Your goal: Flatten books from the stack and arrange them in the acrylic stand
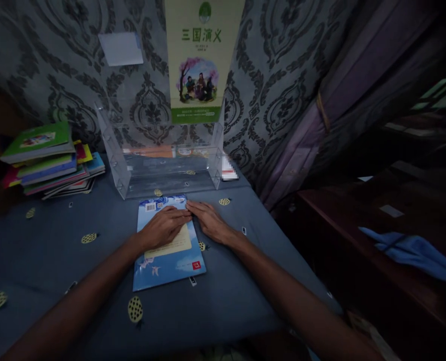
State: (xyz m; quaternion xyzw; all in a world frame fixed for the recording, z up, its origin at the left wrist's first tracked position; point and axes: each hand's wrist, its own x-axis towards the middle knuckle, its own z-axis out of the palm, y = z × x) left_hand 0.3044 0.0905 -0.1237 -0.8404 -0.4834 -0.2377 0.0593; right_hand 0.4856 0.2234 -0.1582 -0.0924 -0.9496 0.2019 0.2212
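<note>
A blue book lies on the cloth-covered table, tilted slightly, with a barcode near its far edge and a red square in its near right corner. Across its upper middle rests my left hand, palm down with fingers stretched out, covering part of a cream text panel. My right hand touches the book's far right edge with its fingertips, fingers extended and lying low. Just beyond the book stands a clear plastic rack. On its upper tier a pale green book stands upright, cover facing me.
A stack of books stands at the back left. Behind the rack is a patterned wall covering, with a white card in front of it. A tied purple curtain hangs right. A blue cloth lies on the dark surface beyond the table's right edge.
</note>
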